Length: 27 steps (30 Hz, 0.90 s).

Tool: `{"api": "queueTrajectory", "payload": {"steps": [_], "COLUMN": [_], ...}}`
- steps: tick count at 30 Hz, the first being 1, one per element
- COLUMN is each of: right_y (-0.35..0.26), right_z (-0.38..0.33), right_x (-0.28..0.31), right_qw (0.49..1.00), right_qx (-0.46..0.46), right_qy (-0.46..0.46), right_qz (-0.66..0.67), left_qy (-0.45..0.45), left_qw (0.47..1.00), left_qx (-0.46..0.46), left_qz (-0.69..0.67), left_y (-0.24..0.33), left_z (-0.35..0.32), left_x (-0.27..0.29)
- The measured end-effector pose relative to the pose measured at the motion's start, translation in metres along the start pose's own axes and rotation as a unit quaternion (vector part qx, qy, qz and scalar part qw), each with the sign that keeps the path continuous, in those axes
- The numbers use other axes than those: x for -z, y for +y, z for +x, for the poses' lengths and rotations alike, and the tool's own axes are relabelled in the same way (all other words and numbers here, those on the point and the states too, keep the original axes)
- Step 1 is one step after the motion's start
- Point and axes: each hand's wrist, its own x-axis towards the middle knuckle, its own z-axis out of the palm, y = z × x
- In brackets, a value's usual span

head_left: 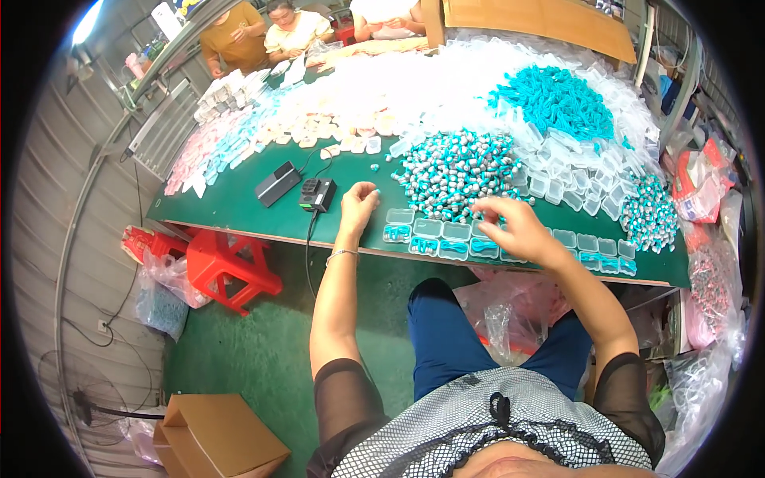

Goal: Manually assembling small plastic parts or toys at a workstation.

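Observation:
My left hand (360,209) is just above the green table's front part, right of a small black device (317,194). Its fingers are curled in toward the thumb; whatever they may hold is too small to make out. My right hand (519,229) reaches over a row of small clear plastic cases (456,232), fingers bent and thumb apart from them, with nothing visible between. The cases stand with lids raised, and several hold teal pieces. Just beyond lies a heap of small grey-and-teal capsule-shaped pieces (458,171).
A teal heap of slender pieces (554,99) lies among clear cases (558,171). Pink, blue and peach cases spread leftward. A black box (278,184) and cable lie at left. Red stools (227,267) and a cardboard box (219,438) stand below. Several people work across the table.

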Motion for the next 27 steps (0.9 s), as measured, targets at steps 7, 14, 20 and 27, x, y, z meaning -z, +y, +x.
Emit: {"api": "queueTrajectory", "payload": {"steps": [7, 14, 20, 27], "right_y": [-0.013, -0.007, 0.014, 0.126], "right_z": [0.147, 0.167, 0.033, -0.125], "right_x": [-0.081, -0.116, 0.012, 0.177], "right_qw": [0.994, 0.994, 0.996, 0.919], "right_qx": [-0.028, 0.033, -0.029, -0.208], "right_qy": [-0.104, -0.101, -0.075, 0.261], "right_qz": [0.035, -0.013, -0.040, -0.212], "left_qy": [0.020, 0.045, 0.030, 0.014], "left_qw": [0.998, 0.995, 0.997, 0.993], "left_qx": [-0.059, -0.092, -0.071, -0.115], "left_qz": [0.006, -0.023, -0.003, 0.038], "left_y": [-0.011, -0.023, -0.014, -0.026], "left_z": [-0.011, -0.008, -0.011, -0.002], "left_x": [0.001, 0.009, 0.014, 0.013]}}
